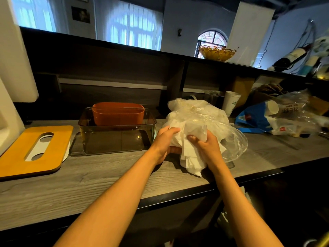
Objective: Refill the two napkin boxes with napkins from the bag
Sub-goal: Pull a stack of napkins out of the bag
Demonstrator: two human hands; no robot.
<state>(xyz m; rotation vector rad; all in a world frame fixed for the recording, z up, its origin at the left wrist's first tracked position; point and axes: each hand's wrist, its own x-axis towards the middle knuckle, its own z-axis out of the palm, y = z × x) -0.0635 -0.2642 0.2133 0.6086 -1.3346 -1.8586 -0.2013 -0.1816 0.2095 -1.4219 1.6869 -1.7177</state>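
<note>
Head view: both hands, left hand (164, 139) and right hand (204, 145), grasp a wad of white paper napkins (190, 154) at the crinkled clear plastic bag (204, 114) near the surface's front edge. Smoky transparent napkin box (115, 138) looks unfilled; refill barely begun.

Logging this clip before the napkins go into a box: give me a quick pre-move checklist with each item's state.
1. Left hand grips the napkins: ok.
2. Right hand grips them too: ok.
3. Napkins free of the bag: cannot tell.
4. Clear box has no lid on: ok.
5. Clear box empty: not ok, an orange tub stands in it.
6. Second box open: not ok, the yellow lid is on.
</note>
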